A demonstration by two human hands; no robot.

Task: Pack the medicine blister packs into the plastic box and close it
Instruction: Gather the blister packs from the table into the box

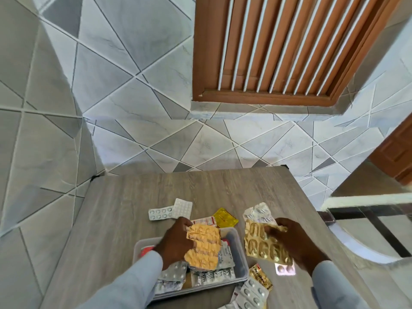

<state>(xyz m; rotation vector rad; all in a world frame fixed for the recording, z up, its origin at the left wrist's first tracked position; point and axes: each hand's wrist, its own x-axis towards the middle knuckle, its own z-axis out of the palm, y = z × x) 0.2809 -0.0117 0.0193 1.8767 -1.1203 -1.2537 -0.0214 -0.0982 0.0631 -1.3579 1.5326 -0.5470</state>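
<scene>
A clear plastic box [240,248] sits on the grey wooden table [133,208], holding several blister packs. My left hand [176,239] holds a crumpled orange blister pack [204,246] over the box. My right hand [294,241] grips a gold blister pack [258,244] just right of the box. Loose packs lie around: two white ones [171,210] behind the box, a yellow one [225,217], a silver one [258,212], and white and gold ones [256,286] at the front right. I see no lid.
The table stands against a tiled wall with a brown louvred window [278,47]. To the right is a glass-topped table [367,210] with a dark frame, and a brown door [396,152].
</scene>
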